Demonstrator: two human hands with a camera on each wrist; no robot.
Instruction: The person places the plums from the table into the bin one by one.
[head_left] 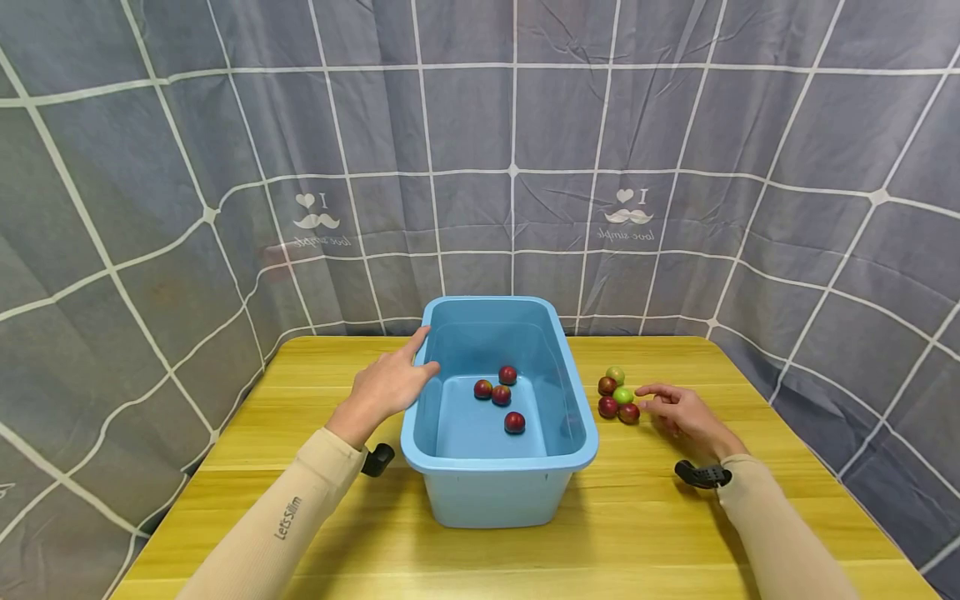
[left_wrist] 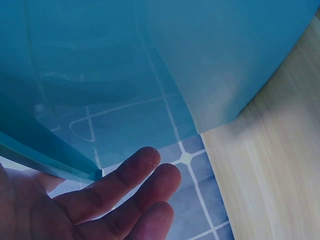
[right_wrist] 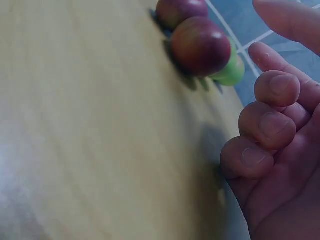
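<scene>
A light blue plastic tub (head_left: 501,462) stands on the table. My left hand (head_left: 392,382) rests on its left rim, the thumb over the edge and the fingers (left_wrist: 150,187) fairly straight along the outside. Several small dark red, apple-like fruits (head_left: 514,422) lie on the tub floor. To the tub's right is a cluster of similar fruits: dark red ones (head_left: 629,413), a bright green one (head_left: 623,396) and a yellowish green one (head_left: 615,375). My right hand (head_left: 686,417) is just right of this cluster, holding nothing. Its thumb and index finger are apart, the other fingers bent.
The wooden table (head_left: 315,500) has a light yellow grain. A grey curtain (head_left: 480,125) with white grid lines hangs behind it and round both sides. Black straps (head_left: 702,475) circle the wrists over beige sleeves (head_left: 292,508).
</scene>
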